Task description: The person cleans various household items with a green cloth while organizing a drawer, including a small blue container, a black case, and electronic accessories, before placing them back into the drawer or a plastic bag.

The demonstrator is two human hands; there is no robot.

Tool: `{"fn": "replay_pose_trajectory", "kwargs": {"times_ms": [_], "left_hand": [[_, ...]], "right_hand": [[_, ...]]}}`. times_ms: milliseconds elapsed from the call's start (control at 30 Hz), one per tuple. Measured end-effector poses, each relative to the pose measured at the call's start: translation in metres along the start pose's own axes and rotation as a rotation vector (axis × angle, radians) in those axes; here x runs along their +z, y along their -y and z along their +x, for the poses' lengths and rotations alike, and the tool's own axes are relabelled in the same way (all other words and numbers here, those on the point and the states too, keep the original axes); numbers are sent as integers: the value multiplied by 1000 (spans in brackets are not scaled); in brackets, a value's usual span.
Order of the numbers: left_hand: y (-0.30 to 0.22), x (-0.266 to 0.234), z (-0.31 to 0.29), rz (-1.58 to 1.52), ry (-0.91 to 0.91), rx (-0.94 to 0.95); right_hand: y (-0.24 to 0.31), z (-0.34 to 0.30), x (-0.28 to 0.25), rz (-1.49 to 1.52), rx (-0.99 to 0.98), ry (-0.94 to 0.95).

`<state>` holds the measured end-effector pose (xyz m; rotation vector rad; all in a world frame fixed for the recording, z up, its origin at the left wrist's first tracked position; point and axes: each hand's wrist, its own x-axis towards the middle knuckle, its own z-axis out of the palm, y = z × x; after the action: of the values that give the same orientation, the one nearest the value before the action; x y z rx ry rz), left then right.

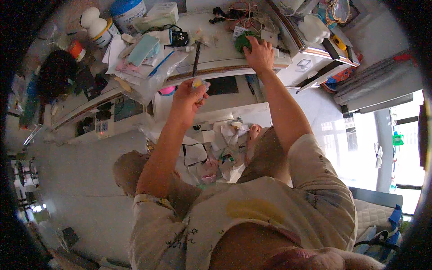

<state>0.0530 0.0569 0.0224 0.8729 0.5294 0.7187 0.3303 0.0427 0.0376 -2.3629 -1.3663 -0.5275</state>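
Note:
My left hand [188, 100] is closed around a small clear plastic packet [200, 83] with something yellow in it, held just in front of the cabinet top's edge. A black pen [196, 59] points away from that hand over the cabinet top; whether the fingers touch it I cannot tell. On the right, my right hand [260, 55] reaches onto the cabinet top, its fingers curled at the edge of a round, dark green thing [244, 41]. The hand hides part of this green thing, and its kind is unclear.
Papers and a pale green packet [143, 50] pile up on the left, by a black device [179, 38]. Tangled wires [245, 17] lie at the back. Below, an open drawer [207, 104] juts out over a litter-filled heap [220, 150] between my legs.

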Motion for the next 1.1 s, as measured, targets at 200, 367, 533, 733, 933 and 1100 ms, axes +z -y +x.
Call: {"fn": "replay_pose_trajectory", "kwargs": {"times_ms": [200, 367, 533, 733, 933, 1100], "left_hand": [[-11, -3, -2, -182, 47, 6], [-19, -2, -10, -251, 50, 59], [-18, -3, -11, -292, 93, 64], [-11, 9, -18, -222, 27, 56], [4, 0, -23, -130, -6, -64], [0, 19, -35, -27, -29, -44]], "right_hand": [[-5, 21, 1, 387, 136, -344], [9, 27, -46, 922, 151, -710], [51, -40, -82, 1612, 194, -359], [96, -96, -69, 1467, 35, 281], [105, -109, -68, 1651, -36, 536], [100, -110, -69, 1227, -139, 351]]}}
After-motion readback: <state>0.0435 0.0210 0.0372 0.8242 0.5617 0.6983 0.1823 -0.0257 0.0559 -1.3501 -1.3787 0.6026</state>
